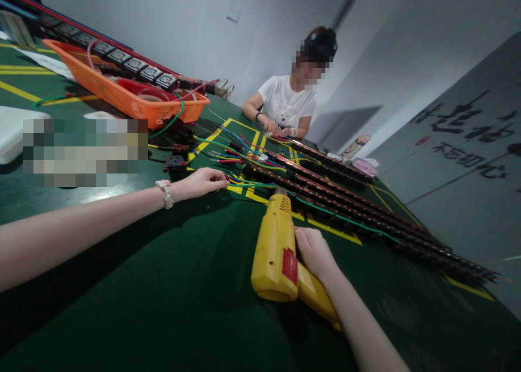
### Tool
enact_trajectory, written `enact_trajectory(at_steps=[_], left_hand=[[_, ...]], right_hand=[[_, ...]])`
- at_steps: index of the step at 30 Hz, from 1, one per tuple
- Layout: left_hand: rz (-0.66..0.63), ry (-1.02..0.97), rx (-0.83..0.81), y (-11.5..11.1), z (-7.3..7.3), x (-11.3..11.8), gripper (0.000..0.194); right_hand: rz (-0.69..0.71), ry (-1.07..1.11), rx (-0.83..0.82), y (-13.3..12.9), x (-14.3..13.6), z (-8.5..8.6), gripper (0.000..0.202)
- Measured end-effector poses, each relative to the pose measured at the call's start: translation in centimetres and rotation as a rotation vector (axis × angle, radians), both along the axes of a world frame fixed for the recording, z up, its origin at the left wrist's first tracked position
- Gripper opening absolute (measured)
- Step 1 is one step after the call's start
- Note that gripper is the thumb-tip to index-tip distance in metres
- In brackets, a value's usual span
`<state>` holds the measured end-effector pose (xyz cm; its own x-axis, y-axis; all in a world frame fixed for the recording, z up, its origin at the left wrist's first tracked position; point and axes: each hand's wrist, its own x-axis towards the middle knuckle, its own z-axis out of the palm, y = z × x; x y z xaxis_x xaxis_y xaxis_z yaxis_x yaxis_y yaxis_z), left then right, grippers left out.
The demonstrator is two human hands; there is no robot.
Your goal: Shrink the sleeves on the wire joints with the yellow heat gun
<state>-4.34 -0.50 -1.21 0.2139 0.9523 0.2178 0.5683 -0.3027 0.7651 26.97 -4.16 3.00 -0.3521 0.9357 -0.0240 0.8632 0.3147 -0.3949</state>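
Observation:
A yellow heat gun [272, 242] with a red label is gripped by its handle in my right hand [315, 250]. Its metal nozzle points away from me, towards a bundle of coloured wires [254, 184]. My left hand [203, 182], with a pale scrunchie at the wrist, pinches the ends of these wires between closed fingers. From there the wires run right to long dark strips [325, 206] with copper-coloured parts. A green wire lies along the nearest strip. Other wire ends with metal tips [215, 156] lie just beyond my left hand.
An orange basket [152, 111] of parts and wires stands at the back left, with a row of black sockets [134, 64] across it. Black blocks [176, 163] lie beside my left hand. Across the green table [163, 285] a person [287, 101] handles wires.

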Motion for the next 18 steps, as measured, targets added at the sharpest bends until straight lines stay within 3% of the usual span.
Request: enact_trajectory(at_steps=[7, 18], left_hand=[[0.024, -0.048, 0.035, 0.1, -0.1, 0.0, 0.032], [0.036, -0.060, 0.097, 0.3, -0.3, 0.1, 0.033]], right_hand=[[0.134, -0.023, 0.025, -0.5, -3.5, -0.4, 0.040], [0.315, -0.137, 0.086, -2.1, -8.1, 0.8, 0.039]])
